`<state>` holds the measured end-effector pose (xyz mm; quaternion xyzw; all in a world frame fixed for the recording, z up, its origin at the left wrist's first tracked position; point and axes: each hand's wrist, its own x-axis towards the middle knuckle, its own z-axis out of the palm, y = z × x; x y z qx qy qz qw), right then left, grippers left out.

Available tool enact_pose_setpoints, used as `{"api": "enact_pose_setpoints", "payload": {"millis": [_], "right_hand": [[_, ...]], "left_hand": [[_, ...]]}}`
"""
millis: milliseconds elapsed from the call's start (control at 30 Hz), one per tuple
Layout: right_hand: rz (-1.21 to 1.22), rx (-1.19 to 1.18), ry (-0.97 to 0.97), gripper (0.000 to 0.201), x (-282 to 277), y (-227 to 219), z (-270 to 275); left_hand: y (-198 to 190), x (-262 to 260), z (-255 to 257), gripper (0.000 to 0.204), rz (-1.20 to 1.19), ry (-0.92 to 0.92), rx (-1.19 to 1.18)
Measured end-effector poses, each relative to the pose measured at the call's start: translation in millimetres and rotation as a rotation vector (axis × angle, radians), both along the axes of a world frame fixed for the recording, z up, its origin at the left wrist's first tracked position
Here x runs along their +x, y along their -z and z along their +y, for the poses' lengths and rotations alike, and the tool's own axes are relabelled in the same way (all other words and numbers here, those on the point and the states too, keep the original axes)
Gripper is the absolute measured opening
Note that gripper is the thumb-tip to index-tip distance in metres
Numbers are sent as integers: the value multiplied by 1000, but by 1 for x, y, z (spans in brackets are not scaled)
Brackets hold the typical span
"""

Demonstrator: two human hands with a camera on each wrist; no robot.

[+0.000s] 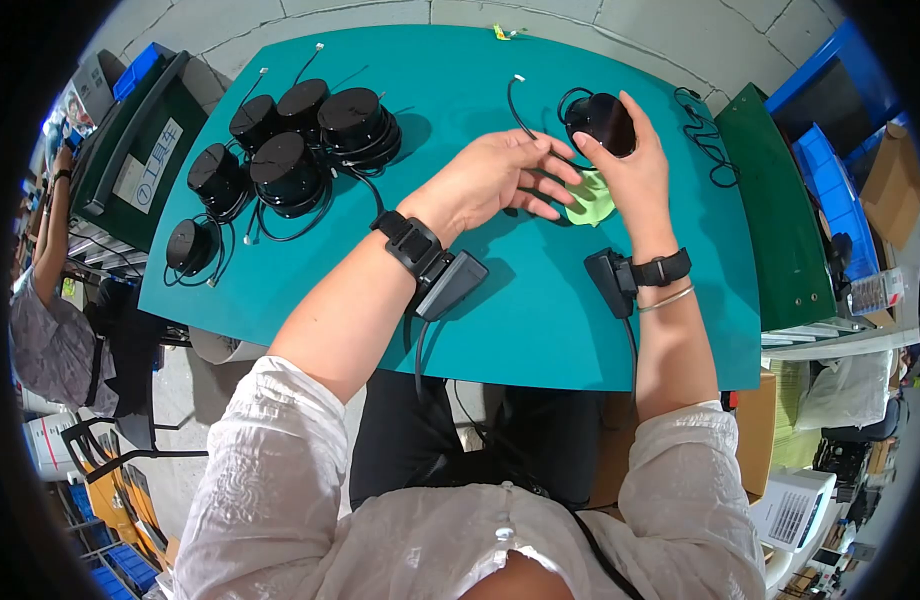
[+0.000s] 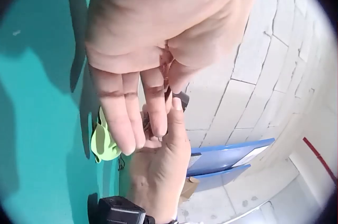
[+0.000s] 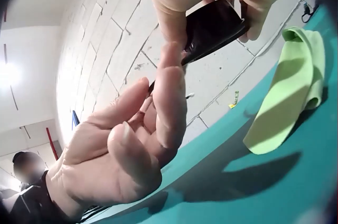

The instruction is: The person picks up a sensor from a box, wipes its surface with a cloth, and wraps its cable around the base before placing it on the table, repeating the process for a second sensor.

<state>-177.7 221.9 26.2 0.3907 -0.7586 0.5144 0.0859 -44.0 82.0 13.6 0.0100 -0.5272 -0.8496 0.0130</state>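
My right hand point(image 1: 645, 170) grips a round black puck-shaped device point(image 1: 610, 125) with a glossy face, held up over the right part of the table, thumb on one side and fingers on the other. A thin black cable point(image 1: 513, 105) with a small white plug comes from it. My left hand point(image 1: 500, 175) pinches this cable between thumb and index finger just left of the device; its other fingers extend loosely. In the right wrist view the device point(image 3: 214, 28) shows its dark side, tilted. Beneath the hands lies a light green cloth point(image 3: 290, 86), partly covered in the head view.
Several black devices with coiled cables point(image 1: 285, 170) stand on the left of the green table point(image 1: 520, 330). A loose black cable point(image 1: 710, 145) lies at the right edge. Green cases flank the table; a brick wall point(image 1: 380, 20) stands behind. Another person point(image 1: 55, 330) is at far left.
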Motion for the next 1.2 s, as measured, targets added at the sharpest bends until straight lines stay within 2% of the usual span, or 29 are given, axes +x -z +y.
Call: {"api": "enact_pose_setpoints", "payload": {"millis": [100,133,167,200,233,300,433,600,767,933,1000,1033,1100,1200], "right_hand": [[-12,23,-51,75,8,-4,-1],[-34,26,-78,74,10,-4,-2],[-32,25,-80,74,12,-5,-2],[40,41,-93,73,15,-6,-2],[111,56,-106,73,17,-6,-2],[169,85,-114,73,23,-10,-3],[318,148,-99,74,27,-10,-4],[246,150,-64,72,29,-10,-5],[277,151,-12,71,25,-5,-5],[268,229,-115,71,44,-14,-5],[313,224,-125,71,47,-16,-5],[333,235,-121,72,49,-17,-5],[354,246,-116,72,51,-17,-6],[432,199,-134,71,52,-16,-7]], "left_hand": [[-2,0,-5,26,-1,-231,-89],[0,-1,-6,26,0,-232,-90],[3,-3,-8,25,13,-310,-193],[5,-4,-9,24,26,-387,-296],[6,-5,-8,24,27,-389,-296],[9,-8,-7,24,98,-552,-377],[7,-7,-6,26,139,-539,-382],[3,-5,2,30,142,-547,-219],[3,-6,5,31,152,-563,-270],[4,-6,5,33,161,-544,-330],[1,-3,7,33,114,-439,29],[-2,-1,9,33,115,-440,29],[-8,1,13,34,58,-356,282],[-7,2,11,35,123,-249,413]]}}
